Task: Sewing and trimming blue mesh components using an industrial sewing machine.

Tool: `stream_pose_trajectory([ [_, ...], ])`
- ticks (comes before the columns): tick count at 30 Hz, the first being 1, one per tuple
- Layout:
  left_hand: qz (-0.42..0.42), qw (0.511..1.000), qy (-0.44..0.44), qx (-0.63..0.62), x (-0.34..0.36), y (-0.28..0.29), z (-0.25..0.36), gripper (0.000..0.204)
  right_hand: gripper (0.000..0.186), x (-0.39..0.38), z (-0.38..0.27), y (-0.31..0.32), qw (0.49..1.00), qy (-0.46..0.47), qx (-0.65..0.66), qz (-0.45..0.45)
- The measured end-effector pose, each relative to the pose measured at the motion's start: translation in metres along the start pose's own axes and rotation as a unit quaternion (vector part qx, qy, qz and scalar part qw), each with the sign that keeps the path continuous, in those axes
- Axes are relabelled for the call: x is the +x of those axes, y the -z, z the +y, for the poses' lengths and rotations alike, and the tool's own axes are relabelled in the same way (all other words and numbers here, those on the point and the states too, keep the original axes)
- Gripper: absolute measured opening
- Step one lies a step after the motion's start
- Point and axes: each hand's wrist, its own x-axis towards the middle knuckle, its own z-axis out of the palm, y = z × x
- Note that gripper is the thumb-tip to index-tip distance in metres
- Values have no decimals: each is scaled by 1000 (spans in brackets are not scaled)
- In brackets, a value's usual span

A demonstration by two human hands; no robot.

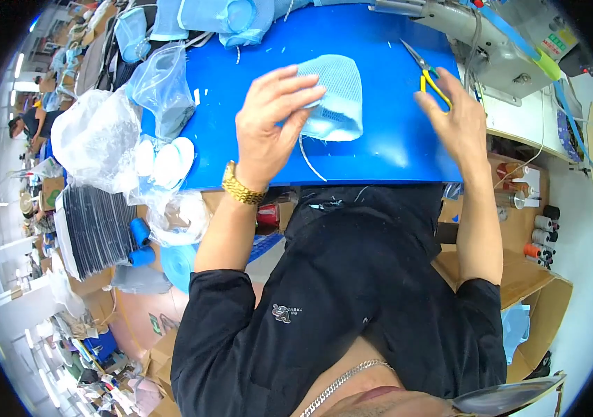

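Note:
My left hand (272, 115) is closed on the left edge of a light-blue mesh pouch (340, 87), thumb below and fingers above. The pouch is held over the blue table (387, 153), with its smoother blue band toward me. A thin white cord (310, 161) hangs down near the band. At the right of the table my right hand (462, 125) has thumb and fingers apart, around the yellow handles of a pair of scissors (426, 73). Its blades point away from me, to the upper left. Part of the handles is hidden by the fingers.
A sewing machine (463, 31) stands at the back right. More blue mesh pieces (223, 21) lie along the far edge. Clear plastic bags (98, 139) and white oval pads (173, 160) sit at the left. Thread spools (541, 236) and a cardboard box (543, 313) are at the lower right.

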Motion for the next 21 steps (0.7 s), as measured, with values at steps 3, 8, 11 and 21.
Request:
stream_pose_trajectory([
  [3, 51, 995, 81, -38, -48, -22, -9, 28, 75, -27, -72, -4, 974, -20, 163, -156],
  [8, 80, 991, 102, -23, -59, -49, 12, 23, 52, -58, -71, -77, 967, -11, 242, -72],
  [11, 54, 997, 58, 23, -62, -39, 4, 19, 45, -41, -60, -79, 972, 28, 231, 35],
  [21, -211, 973, 89, -6, -82, -52, -40, 21, 30, -64, -31, -69, 965, 140, 130, -178],
])
